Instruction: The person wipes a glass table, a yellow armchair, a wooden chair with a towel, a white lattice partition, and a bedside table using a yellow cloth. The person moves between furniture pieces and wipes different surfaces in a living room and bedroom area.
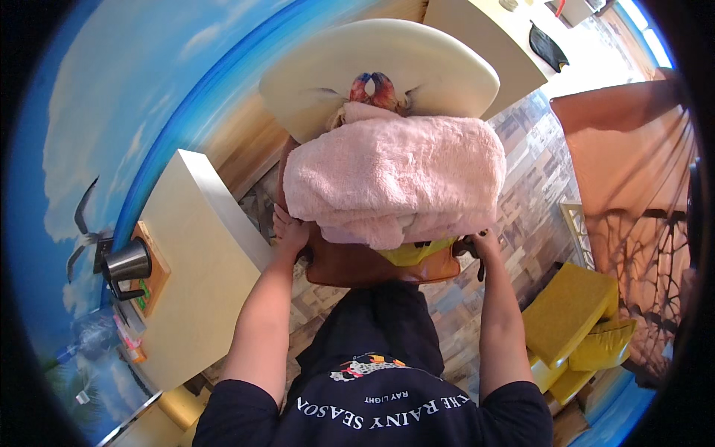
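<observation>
Before me stands a brown leather chair (341,265). A thick, folded pink plush blanket (391,167) is piled on it, with a shiny yellow item (419,254) partly showing underneath. My left hand (291,230) grips the chair's left side beside the blanket, its fingers over the outer edge. My right hand (486,245) is closed around a dark part at the chair's right side, where a short black strap hangs down. Both palms and much of the grips are hidden. Beyond the blanket rises a rounded cream panel (447,72) bearing two curved red-and-blue shapes.
At left, a pale counter (195,268) holds a dark metal pitcher (128,262) on a wooden board. Yellow upholstered seating (570,304) stands at right, near an orange-brown covering (620,162) and netting. Patterned wood-look flooring (530,151) surrounds the chair. A white table (475,33) is ahead.
</observation>
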`<state>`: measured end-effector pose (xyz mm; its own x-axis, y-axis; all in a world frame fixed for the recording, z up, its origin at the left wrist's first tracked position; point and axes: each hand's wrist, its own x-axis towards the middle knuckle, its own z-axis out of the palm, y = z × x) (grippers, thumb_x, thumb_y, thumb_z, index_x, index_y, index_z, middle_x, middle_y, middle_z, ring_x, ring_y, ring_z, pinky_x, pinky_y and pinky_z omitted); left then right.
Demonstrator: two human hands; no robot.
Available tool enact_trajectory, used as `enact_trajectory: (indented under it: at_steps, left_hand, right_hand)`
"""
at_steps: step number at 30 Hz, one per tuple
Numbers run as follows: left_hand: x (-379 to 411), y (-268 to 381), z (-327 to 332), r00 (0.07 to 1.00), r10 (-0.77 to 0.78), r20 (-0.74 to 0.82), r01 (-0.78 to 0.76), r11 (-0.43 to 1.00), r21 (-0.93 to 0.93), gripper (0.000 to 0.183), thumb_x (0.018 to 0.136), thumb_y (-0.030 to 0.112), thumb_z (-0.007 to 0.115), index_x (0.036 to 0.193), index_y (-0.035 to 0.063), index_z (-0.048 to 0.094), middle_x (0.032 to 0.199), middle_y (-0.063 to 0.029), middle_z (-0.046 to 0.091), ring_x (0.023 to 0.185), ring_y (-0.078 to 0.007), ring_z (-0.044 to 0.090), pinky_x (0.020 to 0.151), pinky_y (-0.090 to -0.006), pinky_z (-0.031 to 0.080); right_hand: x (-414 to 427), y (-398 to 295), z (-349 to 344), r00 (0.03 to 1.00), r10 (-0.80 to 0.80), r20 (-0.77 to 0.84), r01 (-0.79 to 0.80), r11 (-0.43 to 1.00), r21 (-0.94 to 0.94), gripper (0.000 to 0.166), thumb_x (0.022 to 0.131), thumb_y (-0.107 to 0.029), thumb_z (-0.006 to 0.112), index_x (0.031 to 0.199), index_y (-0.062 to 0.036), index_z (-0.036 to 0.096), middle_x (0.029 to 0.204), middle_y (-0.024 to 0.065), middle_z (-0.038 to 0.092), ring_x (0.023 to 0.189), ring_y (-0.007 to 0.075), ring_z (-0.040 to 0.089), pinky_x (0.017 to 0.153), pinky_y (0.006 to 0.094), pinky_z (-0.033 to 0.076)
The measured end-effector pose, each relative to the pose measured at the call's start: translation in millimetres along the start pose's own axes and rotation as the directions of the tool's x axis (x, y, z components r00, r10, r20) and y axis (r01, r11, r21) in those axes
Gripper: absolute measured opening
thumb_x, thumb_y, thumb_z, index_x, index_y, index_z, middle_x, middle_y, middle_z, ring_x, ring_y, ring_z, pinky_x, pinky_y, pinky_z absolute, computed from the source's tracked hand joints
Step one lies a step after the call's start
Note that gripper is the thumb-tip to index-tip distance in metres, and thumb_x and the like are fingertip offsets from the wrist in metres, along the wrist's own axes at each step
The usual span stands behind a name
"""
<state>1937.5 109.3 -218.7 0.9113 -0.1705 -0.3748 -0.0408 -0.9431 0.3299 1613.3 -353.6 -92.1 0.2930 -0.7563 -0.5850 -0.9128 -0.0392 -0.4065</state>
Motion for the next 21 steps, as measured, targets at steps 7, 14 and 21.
enact_trajectory:
  at_steps: [7,14,21]
  left_hand:
    - [23.8,49.3,-46.1,0.952,-0.017,0.305,0.037,0.998,-0.06,0.082,0.096,0.038,0.06,0.161,0.0123,0.017,0.167,-0.0163,-0.013,0.152,-0.0393,-0.005,0.123,-0.0448,0.01]
    - [32.3,101.9,-80.8,0.966,-0.107,0.235,0.074,0.987,0.143,0.094,0.091,0.051,0.058,0.162,0.022,0.004,0.166,-0.0185,-0.011,0.151,-0.0449,0.004,0.118,-0.0602,0.017]
    - [37.9,60.9,-69.2,0.931,0.164,0.328,-0.174,0.985,0.003,0.076,0.099,0.049,0.046,0.161,0.0148,0.018,0.167,-0.012,0.014,0.153,-0.0348,0.013,0.123,-0.0437,0.017]
  right_hand:
    - [-8.6,4.4,10.6,0.998,0.043,-0.034,-0.042,0.999,0.021,0.043,0.084,-0.034,0.074,0.114,-0.0035,0.064,0.095,0.0112,0.073,0.083,0.0215,0.07,0.076,0.0362,0.054]
    - [-3.5,8.7,23.2,0.998,0.018,-0.06,-0.008,0.985,0.173,0.046,0.082,-0.04,0.076,0.115,-0.0078,0.07,0.097,0.0125,0.075,0.078,0.0247,0.072,0.071,0.0391,0.055]
    - [2.8,2.4,31.5,0.987,0.158,-0.028,-0.155,0.983,0.096,0.061,0.083,-0.049,0.075,0.123,-0.0049,0.062,0.115,0.0156,0.071,0.102,0.0293,0.07,0.086,0.0413,0.054]
